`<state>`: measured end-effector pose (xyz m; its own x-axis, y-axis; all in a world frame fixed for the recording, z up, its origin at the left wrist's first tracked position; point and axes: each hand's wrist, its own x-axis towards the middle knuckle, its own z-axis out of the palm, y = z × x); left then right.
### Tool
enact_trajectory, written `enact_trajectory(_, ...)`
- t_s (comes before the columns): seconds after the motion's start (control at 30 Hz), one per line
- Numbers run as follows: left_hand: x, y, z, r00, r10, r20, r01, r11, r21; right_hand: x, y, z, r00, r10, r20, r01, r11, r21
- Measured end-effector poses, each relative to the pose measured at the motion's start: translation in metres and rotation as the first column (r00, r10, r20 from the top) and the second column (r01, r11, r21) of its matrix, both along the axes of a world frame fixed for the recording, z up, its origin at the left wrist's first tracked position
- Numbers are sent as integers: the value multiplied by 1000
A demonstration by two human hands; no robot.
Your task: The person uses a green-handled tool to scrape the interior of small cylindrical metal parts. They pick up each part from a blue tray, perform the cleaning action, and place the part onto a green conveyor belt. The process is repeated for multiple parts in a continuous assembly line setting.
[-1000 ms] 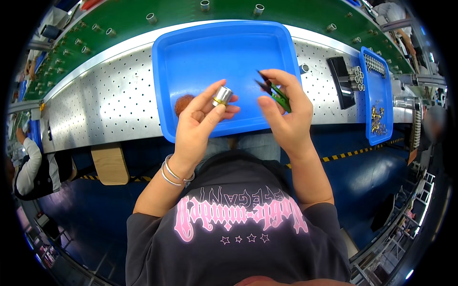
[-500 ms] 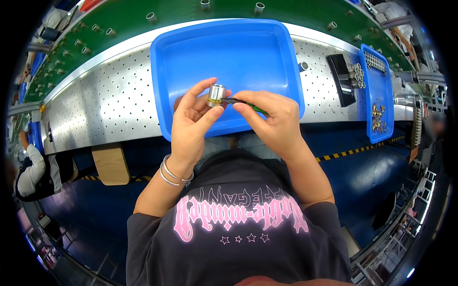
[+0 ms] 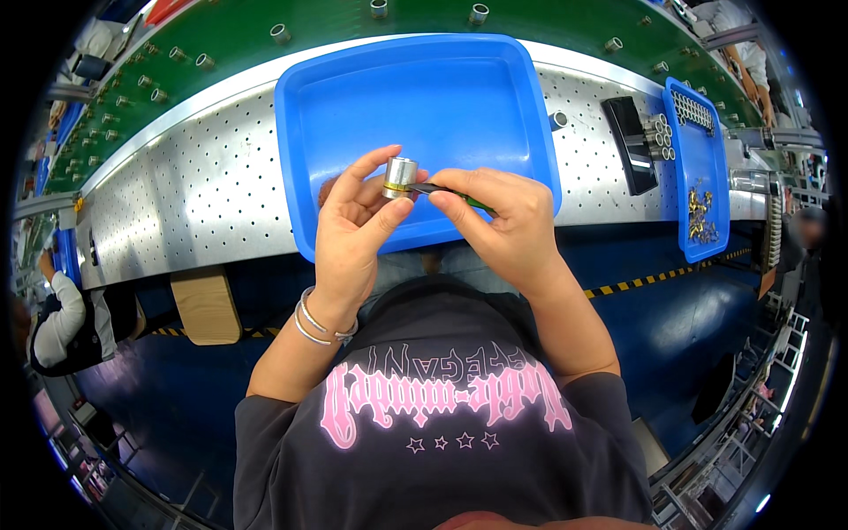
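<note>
A: Report the left hand (image 3: pixel 353 234).

B: The left hand is closed in a grip on a small metal cylinder (image 3: pixel 399 176). Thumb and fingertips pinch its sides. The cylinder sits above the near half of the large blue tray (image 3: pixel 353 97), just left of picture centre.

A: Report the right hand (image 3: pixel 503 221).

B: The right hand is closed in a grip on a thin dark tool with a green handle (image 3: pixel 450 194). The tool tip points to 9 o'clock and meets the lower side of the cylinder. Whether the tip enters the cylinder cannot be told.

A: Relation between the hands?

B: The right hand is at 3 o'clock of the left hand, and their fingertips are just beside each other at the cylinder.

A: Surroundings?

B: The tray rests on a perforated metal bench (image 3: pixel 194 194). At 3 o'clock of the tray stands a black block (image 3: pixel 629 141) with a cluster of metal cylinders (image 3: pixel 661 137) just beside it. Further toward 3 o'clock lies a narrow blue tray (image 3: pixel 715 168) holding small gold-coloured parts (image 3: pixel 700 212). At 12 o'clock runs a green belt (image 3: pixel 353 26) carrying spaced metal cylinders.
</note>
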<state>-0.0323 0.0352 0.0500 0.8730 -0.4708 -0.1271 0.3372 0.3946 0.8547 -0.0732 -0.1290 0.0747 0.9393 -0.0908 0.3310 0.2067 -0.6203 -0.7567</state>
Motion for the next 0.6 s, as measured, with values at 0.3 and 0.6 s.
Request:
enact_trajectory(0.3, 7, 0, -2, 983, -47, -176, 44, 999, -21, -2, -9, -1, 996, -61, -69, 74, 977, 199)
enact_trajectory(0.6, 16, -5, -12, 941, -105, -322, 87, 994, -72, 4, -118, -49, 867, -480, -136, 494, 863, 103)
